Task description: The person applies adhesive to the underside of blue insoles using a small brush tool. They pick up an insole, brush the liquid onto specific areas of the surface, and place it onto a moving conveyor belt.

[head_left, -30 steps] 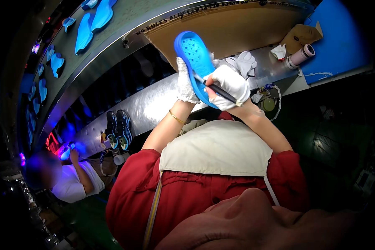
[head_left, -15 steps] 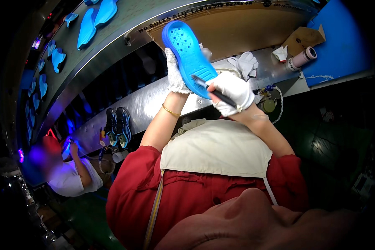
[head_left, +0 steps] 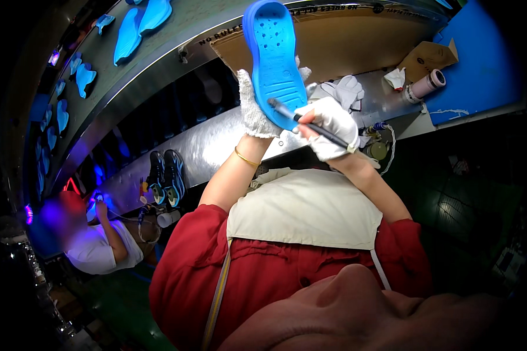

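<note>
A bright blue shoe sole [head_left: 274,67], with small holes toward its far end and ridges nearer me, is held up over the bench. My left hand [head_left: 256,111], in a white knit glove, grips it from below; the thumb lies along its left side and fingertips show at its right edge. Gloved in white with bare fingertips, my right hand [head_left: 328,126] is closed around a dark-handled brush [head_left: 322,131]. The brush's head is over the heel part of the sole, at its inner left rim; whether the bristles touch cannot be made out.
Blue soles [head_left: 129,38] lie along a conveyor belt [head_left: 108,79] at the left. A cardboard sheet [head_left: 345,47], white gloves [head_left: 345,93] and a pink bottle [head_left: 425,86] are beyond my hands. Dark sneakers [head_left: 173,175] stand on the metal bench [head_left: 202,137]. Another person [head_left: 102,245] works far left.
The sole has moved up and slightly right, turning more upright, with my left hand under it. My right hand and brush remain at its heel end. Soles on the belt have shifted slightly.
</note>
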### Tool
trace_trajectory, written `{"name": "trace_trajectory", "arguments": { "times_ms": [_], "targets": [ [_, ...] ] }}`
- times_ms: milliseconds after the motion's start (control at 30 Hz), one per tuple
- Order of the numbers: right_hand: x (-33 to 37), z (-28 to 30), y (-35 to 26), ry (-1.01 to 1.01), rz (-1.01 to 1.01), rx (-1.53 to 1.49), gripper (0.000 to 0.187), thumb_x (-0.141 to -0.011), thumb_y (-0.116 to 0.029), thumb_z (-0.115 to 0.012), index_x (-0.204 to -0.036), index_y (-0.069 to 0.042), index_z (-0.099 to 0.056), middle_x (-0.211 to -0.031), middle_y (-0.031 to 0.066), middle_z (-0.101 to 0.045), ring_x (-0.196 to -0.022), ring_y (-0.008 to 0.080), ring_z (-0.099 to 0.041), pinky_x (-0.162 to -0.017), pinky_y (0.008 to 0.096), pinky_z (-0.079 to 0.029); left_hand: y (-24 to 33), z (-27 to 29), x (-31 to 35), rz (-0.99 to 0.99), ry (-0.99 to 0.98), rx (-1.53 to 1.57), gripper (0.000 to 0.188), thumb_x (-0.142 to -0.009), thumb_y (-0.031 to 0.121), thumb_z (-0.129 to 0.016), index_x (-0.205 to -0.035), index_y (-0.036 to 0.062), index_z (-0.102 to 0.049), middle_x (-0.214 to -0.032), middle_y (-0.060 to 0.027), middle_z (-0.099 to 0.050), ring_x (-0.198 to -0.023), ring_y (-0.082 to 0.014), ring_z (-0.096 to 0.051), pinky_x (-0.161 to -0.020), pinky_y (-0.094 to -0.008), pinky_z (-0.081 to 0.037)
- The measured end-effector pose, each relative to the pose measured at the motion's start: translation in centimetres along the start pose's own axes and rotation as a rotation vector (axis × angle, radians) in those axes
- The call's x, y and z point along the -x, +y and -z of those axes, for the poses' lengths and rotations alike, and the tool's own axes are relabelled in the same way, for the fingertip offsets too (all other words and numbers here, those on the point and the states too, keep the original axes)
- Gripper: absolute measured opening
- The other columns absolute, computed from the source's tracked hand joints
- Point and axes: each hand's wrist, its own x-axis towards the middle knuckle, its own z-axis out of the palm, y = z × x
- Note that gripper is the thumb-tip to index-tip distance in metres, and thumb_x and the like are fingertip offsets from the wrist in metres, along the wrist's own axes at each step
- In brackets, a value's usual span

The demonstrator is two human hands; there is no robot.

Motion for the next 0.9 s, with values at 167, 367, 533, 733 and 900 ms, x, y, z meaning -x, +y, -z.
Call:
{"name": "trace_trajectory", "arguments": {
  "times_ms": [167,367,533,733,900],
  "targets": [
    [0.2,-0.3,-0.4,0.181,-0.36,-0.321,0.015,-0.084,0.006,-0.069,-0.095,0.0,-0.062,-0.086,0.0075,-0.066,-0.074,0.0109,-0.065,-0.07,0.0241,-0.053,0.5,0.1,-0.1,-0.081,-0.07,0.022,0.098,-0.087,0.077,-0.044,-0.155,0.0092,-0.027,-0.153,-0.0181,-0.039,-0.139,-0.0385,-0.039,-0.117,-0.0542,-0.031],
    [0.3,-1.3,-0.5,0.044,-0.21,-0.242,0.011,-0.084,0.002,-0.072,-0.091,-0.002,-0.064,-0.086,0.0078,-0.066,-0.074,0.0139,-0.067,-0.068,0.0272,-0.054,0.9,0.2,0.1,-0.105,-0.073,-0.021,0.093,-0.088,0.073,-0.048,-0.155,0.0111,-0.029,-0.153,-0.0195,-0.038,-0.14,-0.0391,-0.039,-0.119,-0.054,-0.027],
    [0.6,-1.1,0.0,0.171,-0.518,-0.63,0.01,-0.089,0.001,-0.067,-0.098,-0.001,-0.064,-0.09,0.0078,-0.068,-0.076,0.0128,-0.067,-0.071,0.0266,-0.055,1.6,0.7,0.0,-0.076,-0.122,0.059,0.093,-0.087,0.072,-0.05,-0.154,0.0104,-0.031,-0.153,-0.0206,-0.039,-0.138,-0.0399,-0.041,-0.118,-0.0549,-0.028],
    [0.5,-1.2,-0.1,-0.05,-0.146,-0.344,0.01,-0.083,0.006,-0.07,-0.089,-0.001,-0.065,-0.088,0.0078,-0.067,-0.078,0.0133,-0.067,-0.071,0.0272,-0.055,2.6,1.1,-0.5,-0.002,-0.141,0.159,0.094,-0.086,0.069,-0.053,-0.153,0.0072,-0.031,-0.15,-0.0242,-0.04,-0.136,-0.0435,-0.043,-0.117,-0.0559,-0.031],
    [0.5,-1.2,0.4,-0.009,-0.156,-0.226,0.01,-0.084,0.004,-0.069,-0.09,-0.002,-0.065,-0.088,0.0076,-0.066,-0.078,0.0154,-0.065,-0.072,0.0278,-0.053,3.4,1.3,-0.9,0.068,-0.147,0.182,0.092,-0.087,0.067,-0.054,-0.153,0.0067,-0.031,-0.15,-0.0255,-0.041,-0.136,-0.044,-0.043,-0.116,-0.0553,-0.033]
  ]
}}
